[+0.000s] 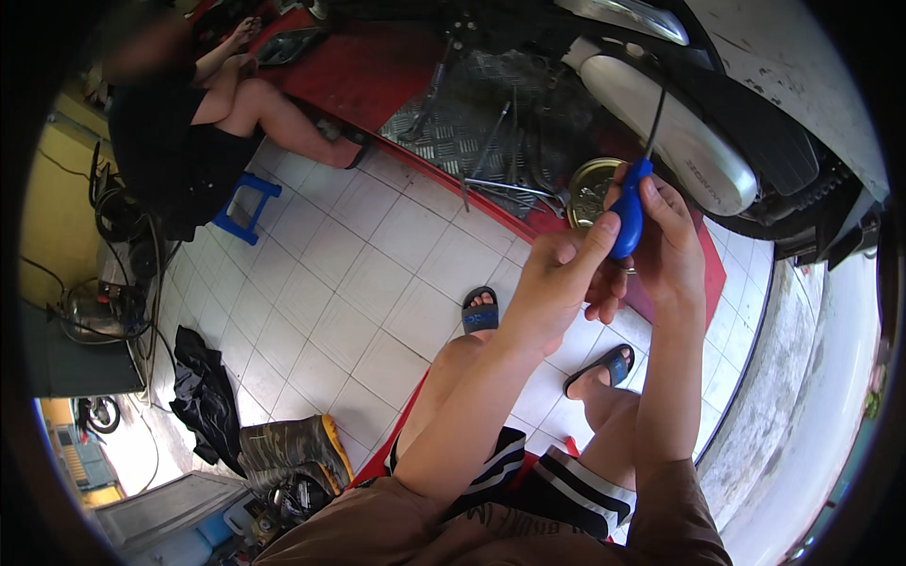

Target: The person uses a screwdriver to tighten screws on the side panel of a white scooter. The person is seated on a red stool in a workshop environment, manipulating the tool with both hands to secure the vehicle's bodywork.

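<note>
1. My left hand (557, 278) and right hand (672, 247) both close their fingers around the blue-handled screwdriver with a black shaft (629, 212).
2. Just beyond the screwdriver sits a round metal tin (587, 189) on the red ramp's edge (510, 219).
3. Left of it, bare white tiled floor (368, 274) lies open.

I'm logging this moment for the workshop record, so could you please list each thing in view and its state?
Screwdriver: blue handle gripped in both hands, shaft pointing up at the scooter.
Left hand: closed on the handle.
Right hand: closed on the handle.
Round tin: open, lying on the red ramp.
Rubber boots: lying tipped over on the tiles.
Blue stool: upright, occupied.
</note>
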Demonstrator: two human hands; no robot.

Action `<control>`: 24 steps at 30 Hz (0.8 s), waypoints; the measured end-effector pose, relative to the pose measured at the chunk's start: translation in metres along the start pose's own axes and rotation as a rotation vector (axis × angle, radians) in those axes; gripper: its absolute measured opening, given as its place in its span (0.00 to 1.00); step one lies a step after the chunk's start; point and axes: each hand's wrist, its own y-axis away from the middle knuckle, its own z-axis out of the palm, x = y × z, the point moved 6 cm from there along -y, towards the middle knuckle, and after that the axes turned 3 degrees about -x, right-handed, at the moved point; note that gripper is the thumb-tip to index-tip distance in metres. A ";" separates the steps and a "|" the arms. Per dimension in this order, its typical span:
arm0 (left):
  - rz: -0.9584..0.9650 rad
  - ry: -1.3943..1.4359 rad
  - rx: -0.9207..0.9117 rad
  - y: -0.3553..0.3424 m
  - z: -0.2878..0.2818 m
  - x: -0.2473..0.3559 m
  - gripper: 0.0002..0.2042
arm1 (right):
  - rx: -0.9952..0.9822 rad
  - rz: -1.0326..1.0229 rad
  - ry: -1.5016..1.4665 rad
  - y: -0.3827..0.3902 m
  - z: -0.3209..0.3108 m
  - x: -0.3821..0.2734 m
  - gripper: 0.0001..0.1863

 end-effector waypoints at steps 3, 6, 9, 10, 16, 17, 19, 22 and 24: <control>0.167 -0.404 0.142 0.000 0.000 0.012 0.16 | 0.150 0.053 0.327 -0.001 -0.006 -0.006 0.19; 0.375 -0.736 0.277 0.004 0.006 0.019 0.13 | 0.292 0.063 0.609 -0.002 -0.007 -0.010 0.20; 0.495 -0.879 0.375 0.011 0.009 0.019 0.15 | 0.344 0.099 0.777 -0.001 -0.009 -0.016 0.22; 0.532 -0.897 0.406 0.013 0.009 0.020 0.15 | 0.298 0.136 0.829 0.003 -0.008 -0.019 0.24; 0.721 -0.961 0.435 0.015 0.007 0.033 0.18 | 0.381 0.101 0.866 0.004 -0.005 -0.023 0.24; 0.731 -0.946 0.432 0.015 0.006 0.035 0.18 | 0.387 0.108 0.792 0.004 -0.003 -0.021 0.24; 0.704 -0.869 0.442 0.014 0.003 0.036 0.18 | 0.369 0.121 0.720 0.002 0.001 -0.020 0.22; 0.715 -0.836 0.438 0.013 -0.002 0.035 0.19 | 0.402 0.152 0.677 0.001 -0.002 -0.016 0.20; 0.739 -0.833 0.423 0.011 -0.006 0.030 0.19 | 0.400 0.082 0.704 -0.005 -0.004 -0.012 0.22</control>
